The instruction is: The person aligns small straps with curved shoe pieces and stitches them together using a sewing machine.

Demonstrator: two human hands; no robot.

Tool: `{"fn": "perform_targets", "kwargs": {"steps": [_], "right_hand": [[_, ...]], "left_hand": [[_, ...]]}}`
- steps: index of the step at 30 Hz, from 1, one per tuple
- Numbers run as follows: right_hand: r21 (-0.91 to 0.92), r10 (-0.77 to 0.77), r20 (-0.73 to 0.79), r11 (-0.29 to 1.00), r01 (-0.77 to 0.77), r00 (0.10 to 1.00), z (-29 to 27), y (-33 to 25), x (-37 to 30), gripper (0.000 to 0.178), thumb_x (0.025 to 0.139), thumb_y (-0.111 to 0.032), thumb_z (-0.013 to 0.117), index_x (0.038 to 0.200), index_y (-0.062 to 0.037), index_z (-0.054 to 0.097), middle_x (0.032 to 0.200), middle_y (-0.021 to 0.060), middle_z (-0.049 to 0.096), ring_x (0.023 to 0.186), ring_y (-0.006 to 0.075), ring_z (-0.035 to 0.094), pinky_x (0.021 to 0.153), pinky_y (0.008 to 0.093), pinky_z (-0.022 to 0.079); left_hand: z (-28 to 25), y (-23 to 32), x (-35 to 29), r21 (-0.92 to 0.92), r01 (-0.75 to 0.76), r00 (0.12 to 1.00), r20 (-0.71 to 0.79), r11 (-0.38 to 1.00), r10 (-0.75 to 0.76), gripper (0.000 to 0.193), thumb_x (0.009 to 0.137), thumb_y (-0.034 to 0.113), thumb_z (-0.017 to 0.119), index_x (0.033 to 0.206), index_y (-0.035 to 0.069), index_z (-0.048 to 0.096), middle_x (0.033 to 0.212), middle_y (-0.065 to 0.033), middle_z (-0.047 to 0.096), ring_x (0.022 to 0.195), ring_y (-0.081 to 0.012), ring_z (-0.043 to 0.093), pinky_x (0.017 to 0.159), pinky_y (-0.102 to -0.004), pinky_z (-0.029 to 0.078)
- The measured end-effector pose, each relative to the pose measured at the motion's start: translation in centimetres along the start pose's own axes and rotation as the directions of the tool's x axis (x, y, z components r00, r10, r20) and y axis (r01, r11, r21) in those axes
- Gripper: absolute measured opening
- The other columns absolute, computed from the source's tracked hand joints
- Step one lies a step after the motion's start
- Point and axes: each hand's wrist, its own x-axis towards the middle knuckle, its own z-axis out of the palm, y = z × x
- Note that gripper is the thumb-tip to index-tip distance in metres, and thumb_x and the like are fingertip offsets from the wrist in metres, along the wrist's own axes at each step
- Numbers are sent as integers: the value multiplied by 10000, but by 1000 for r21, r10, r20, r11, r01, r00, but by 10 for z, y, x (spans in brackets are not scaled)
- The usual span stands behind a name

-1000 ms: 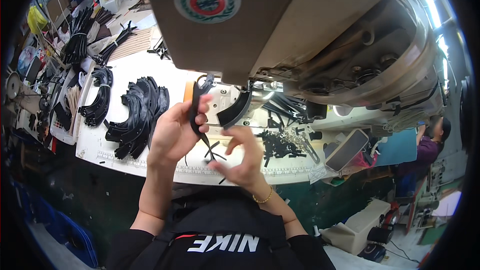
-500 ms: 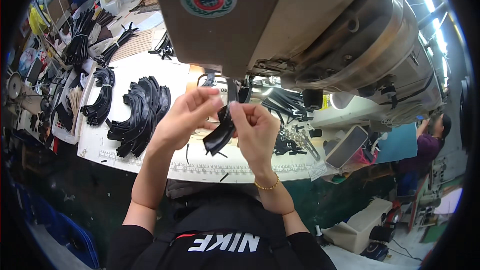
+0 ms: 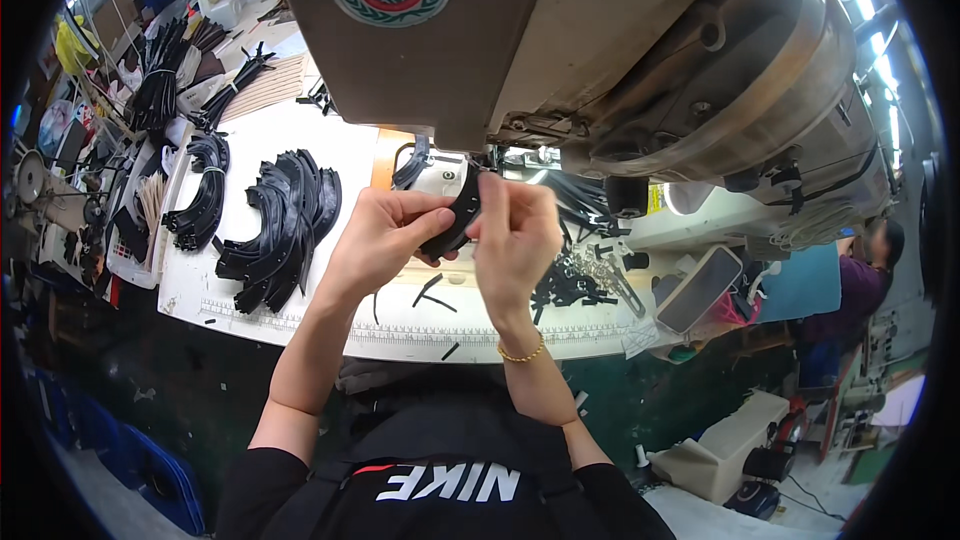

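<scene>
A curved black strip [image 3: 462, 222] with a row of small marks or studs stands between my hands, just below the sewing machine's head [image 3: 420, 70]. My left hand [image 3: 378, 240] pinches its lower left side between thumb and fingers. At its right edge my right hand [image 3: 518, 235] is closed, thumb and bent forefinger against the strip; these fingertips are slightly blurred. The strip's upper end reaches up toward the needle area, partly hidden by the machine. Another dark curved piece [image 3: 411, 165] lies beside the machine's bed, beyond my left hand.
Left on the white table lie a heap of curved black strips [image 3: 275, 230] and a tied bundle [image 3: 205, 190]. Black scraps [image 3: 434, 293] lie near the ruler edge [image 3: 400, 336]. To the right are small metal parts [image 3: 598, 275], straight black strips [image 3: 580, 202] and a phone [image 3: 700, 290]. A person [image 3: 860, 280] is far right.
The strip's loose lower end, hanging toward me before, is now up in my left hand's grip. My right hand's fingers have moved up along the strip. Scraps on the table are now uncovered.
</scene>
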Motion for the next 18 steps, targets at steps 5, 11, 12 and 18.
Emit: {"fn": "perform_targets", "kwargs": {"steps": [5,11,12,18], "right_hand": [[98,113,102,988,-123,988,-31,18,-14,202,907,-171,557,810,7,553,603,-16,536,522,12,463,436,159,345],[82,178,228,976,-201,957,-27,19,-23,182,894,-163,572,848,9,612,661,1,603,544,17,476,483,155,371],[83,176,226,976,-199,958,-26,19,-22,182,894,-163,572,848,9,612,661,1,603,544,17,476,483,155,371],[-11,110,198,994,-110,974,-25,21,-21,165,871,-134,596,826,23,618,665,31,627,568,38,530,528,180,411]], "left_hand": [[3,-6,10,-47,-1,998,-65,999,-3,223,813,74,652,974,-81,639,704,-62,641,587,-66,571,511,-178,451],[7,11,18,-96,-10,999,-38,995,6,184,780,80,688,907,-53,672,696,-42,634,568,-46,540,485,-158,411],[7,12,19,-95,-11,999,-36,995,8,184,780,80,688,907,-53,672,696,-42,634,568,-46,540,485,-158,411],[3,18,25,321,-79,993,-60,944,103,230,769,101,698,935,-54,666,740,-67,659,651,-48,564,539,-182,451]]}}
